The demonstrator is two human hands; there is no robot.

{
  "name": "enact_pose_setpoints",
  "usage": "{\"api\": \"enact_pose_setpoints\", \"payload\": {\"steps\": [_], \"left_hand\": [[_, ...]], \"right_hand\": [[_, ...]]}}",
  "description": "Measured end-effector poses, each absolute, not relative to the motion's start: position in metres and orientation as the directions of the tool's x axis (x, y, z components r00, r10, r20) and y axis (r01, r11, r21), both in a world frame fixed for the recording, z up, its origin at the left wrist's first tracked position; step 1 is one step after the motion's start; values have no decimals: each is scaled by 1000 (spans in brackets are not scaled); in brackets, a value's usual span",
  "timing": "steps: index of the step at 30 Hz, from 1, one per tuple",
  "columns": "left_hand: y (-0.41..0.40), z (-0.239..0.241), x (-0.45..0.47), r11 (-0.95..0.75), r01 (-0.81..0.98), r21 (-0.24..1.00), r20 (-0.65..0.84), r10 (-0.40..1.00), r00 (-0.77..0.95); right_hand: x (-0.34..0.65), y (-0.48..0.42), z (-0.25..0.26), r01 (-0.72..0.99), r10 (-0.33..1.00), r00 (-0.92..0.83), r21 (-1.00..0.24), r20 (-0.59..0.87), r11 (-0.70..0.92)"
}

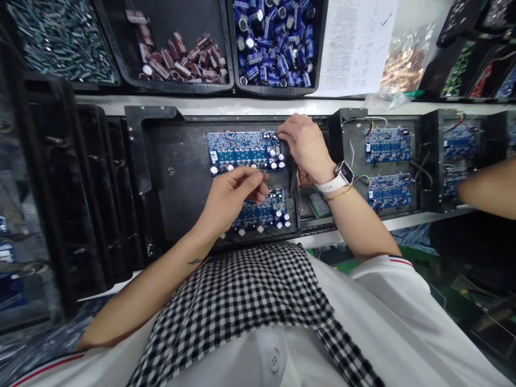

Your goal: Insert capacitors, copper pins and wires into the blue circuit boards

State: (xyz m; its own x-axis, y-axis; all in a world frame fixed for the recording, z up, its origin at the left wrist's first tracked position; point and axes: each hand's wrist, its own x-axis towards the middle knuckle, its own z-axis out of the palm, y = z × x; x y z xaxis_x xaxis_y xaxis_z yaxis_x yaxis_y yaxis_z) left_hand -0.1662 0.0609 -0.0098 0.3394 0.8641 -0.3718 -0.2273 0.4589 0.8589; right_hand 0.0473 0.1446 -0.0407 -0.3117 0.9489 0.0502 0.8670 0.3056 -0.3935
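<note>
Two blue circuit boards lie one behind the other in a black tray [173, 209]. At the right end of the far circuit board [242, 148], the fingertips of my right hand [304, 145] are pinched together by its upper corner; what they hold, if anything, is hidden. My left hand [237, 193] hovers over the near circuit board [262, 216], covering part of it. Its thumb and fingers are drawn together, and a small dark bit shows at the tips, too small to name. Round silver-topped capacitors [276, 159] stand on the boards.
Behind the tray are bins of blue capacitors [276, 45], brown capacitors [181, 59] and small teal parts [60, 40]. A printed sheet [350, 48] and a plastic bag [403, 67] lie beside them. Rightward, another tray holds wired boards [387, 145]; a co-worker's arm [489, 188] reaches in.
</note>
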Motion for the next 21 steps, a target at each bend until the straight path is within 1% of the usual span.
{"api": "enact_pose_setpoints", "payload": {"steps": [10, 14, 17, 19, 21], "left_hand": [[62, -8, -166, 485, -223, 846, -394, 849, 352], [63, -10, -169, 476, -228, 850, -381, 852, 360], [64, -11, -168, 463, -252, 850, -351, 854, 384], [60, -8, -166, 450, -253, 857, -330, 854, 402], [50, 1, -166, 422, -230, 877, -298, 853, 428]], "right_hand": [[49, 145, -48, 862, 934, -346, -365, 83, 352], [52, 146, -47, 839, 927, -368, -404, 71, 364], [48, 134, -27, 802, 934, -350, -494, 63, 334], [37, 118, -2, 714, 932, -351, -620, 86, 326], [23, 95, 26, 573, 917, -388, -754, 96, 321]]}}
